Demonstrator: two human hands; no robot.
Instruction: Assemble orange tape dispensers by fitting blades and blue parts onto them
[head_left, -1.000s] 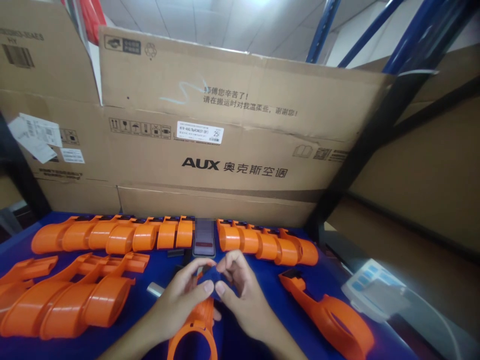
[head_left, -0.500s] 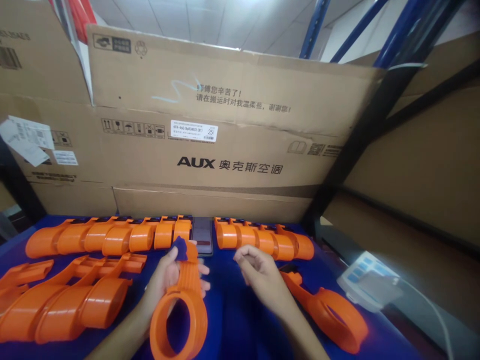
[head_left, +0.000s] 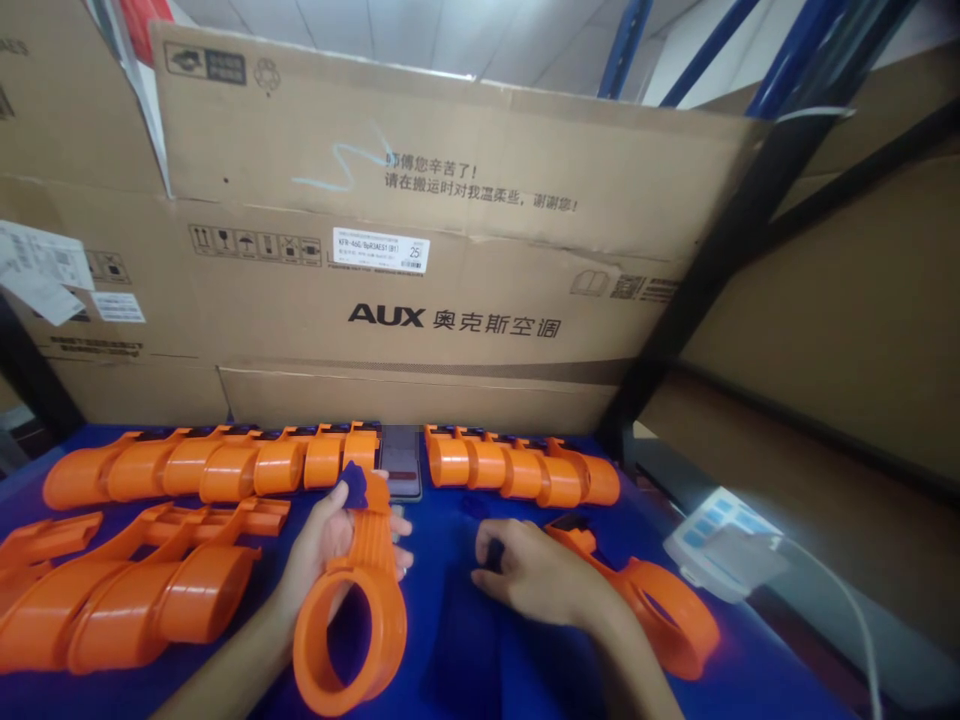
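Observation:
In my left hand (head_left: 315, 545) lies an orange plastic tape dispenser (head_left: 379, 560), its round ring toward me and its neck pointing away. A dark blue jagged-edged piece (head_left: 355, 487) sits at the neck's far end, under my thumb. My right hand (head_left: 525, 570) hovers over the blue cloth, right of that dispenser. Its fingers are curled, with a gap between thumb and forefinger; the dark patch inside the gap is too unclear to name. Another orange dispenser (head_left: 679, 620) rests beyond my right wrist, partly covered by the forearm.
Rows of orange dispensers (head_left: 229, 470) line the back of the blue cloth (head_left: 450, 640), and several more (head_left: 135, 610) lie at the left. A flat grey device (head_left: 403, 460) sits between the back rows. A white device with a cable (head_left: 724, 545) stands right. A cardboard box (head_left: 465, 380) walls the back.
My right hand has lowered slightly, and its thumb and forefinger have parted from a pinch. The left hand still holds the dispenser. The whole view has shifted slightly.

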